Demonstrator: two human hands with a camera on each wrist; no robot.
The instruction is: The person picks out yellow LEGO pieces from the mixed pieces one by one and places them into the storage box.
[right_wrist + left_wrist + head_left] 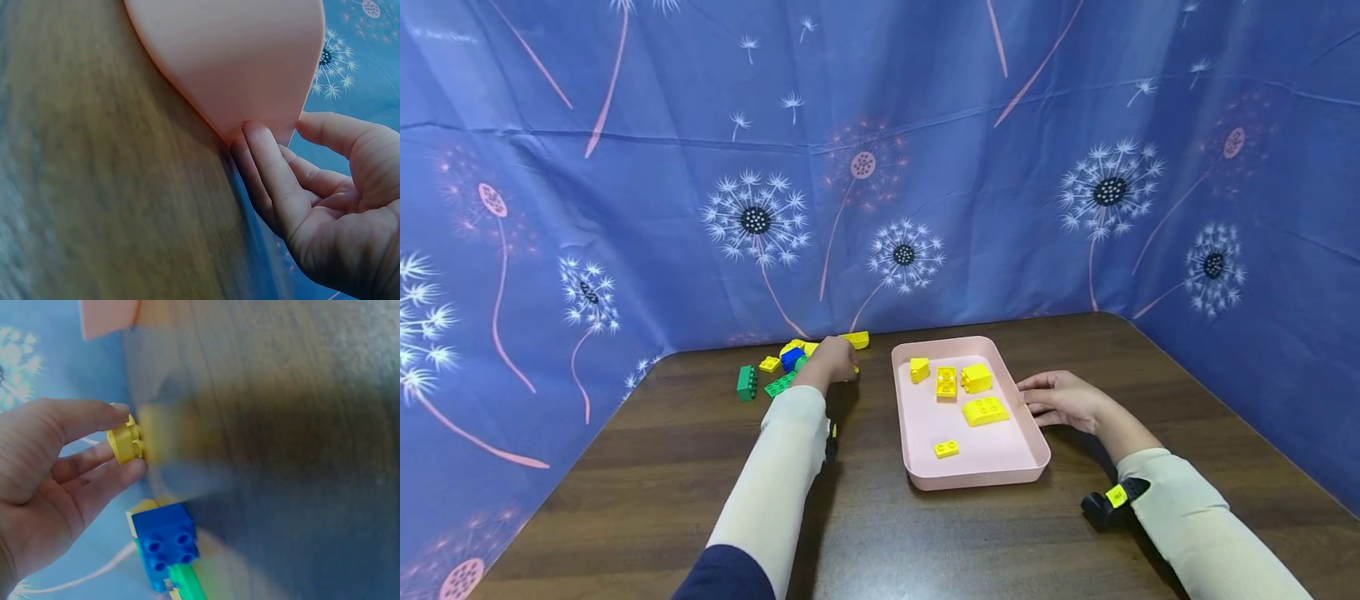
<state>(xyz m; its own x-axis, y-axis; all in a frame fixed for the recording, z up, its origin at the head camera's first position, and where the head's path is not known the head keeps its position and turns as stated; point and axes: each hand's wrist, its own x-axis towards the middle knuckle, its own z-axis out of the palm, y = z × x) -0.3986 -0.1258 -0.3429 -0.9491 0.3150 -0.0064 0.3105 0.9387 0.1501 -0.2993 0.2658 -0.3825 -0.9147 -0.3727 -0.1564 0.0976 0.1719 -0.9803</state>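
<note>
My left hand (830, 364) is over the loose bricks at the back of the table, left of the tray. Between its thumb and fingers it pinches a small yellow toy brick (127, 444), studs toward the wood in the left wrist view. A blue brick (164, 528) stands just beside that hand, with a green one (189, 584) against it. On the right, my right hand (1067, 404) touches the side wall of a pink tray (921, 446). Its fingers (269, 162) lie fairly straight along the wall, with the thumb at the rim.
Inside the tray lie several yellow bricks, among them a curved one (985, 411) and a small two-stud one (946, 449). A green brick (747, 383) and a yellow brick (769, 364) edge the loose pile. Blue dandelion-patterned cloth (970, 167) hangs behind the wooden table (685, 467).
</note>
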